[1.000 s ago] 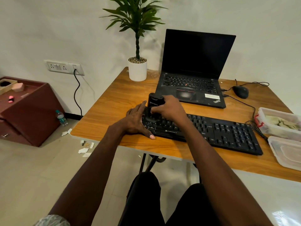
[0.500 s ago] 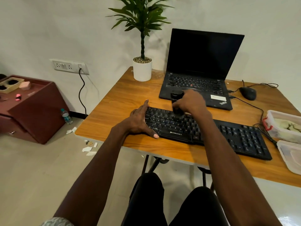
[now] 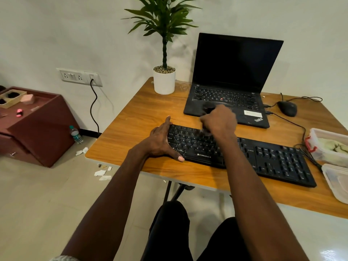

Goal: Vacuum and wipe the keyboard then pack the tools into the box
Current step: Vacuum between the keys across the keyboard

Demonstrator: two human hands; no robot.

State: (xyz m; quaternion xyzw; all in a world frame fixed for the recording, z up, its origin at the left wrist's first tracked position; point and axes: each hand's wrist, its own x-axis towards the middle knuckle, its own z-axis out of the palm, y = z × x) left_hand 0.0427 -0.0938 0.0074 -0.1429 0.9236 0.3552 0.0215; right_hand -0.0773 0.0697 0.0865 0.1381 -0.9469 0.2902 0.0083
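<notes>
A black keyboard (image 3: 263, 159) lies across the front of the wooden desk (image 3: 135, 119). My left hand (image 3: 162, 140) rests spread on the keyboard's left end, thumb along its front edge, holding nothing. My right hand (image 3: 219, 120) is closed around a small black handheld vacuum (image 3: 208, 108), upright, its lower end on the upper key rows left of the middle; the hand and vacuum are blurred. A clear plastic box (image 3: 318, 153) with a red clip and pale cloth inside stands at the right edge, its lid (image 3: 337, 183) in front of it.
An open black laptop (image 3: 231, 87) stands behind the keyboard, a white potted plant (image 3: 164, 82) to its left, a wired mouse (image 3: 287, 108) to its right. Cables run past the box. A maroon cabinet (image 3: 37, 127), a bottle (image 3: 76, 135) and paper scraps are on the floor at left.
My right hand has swept the vacuum rightward along the keys from the left end toward the middle. The left hand has stayed on the keyboard's left end. The view has shifted.
</notes>
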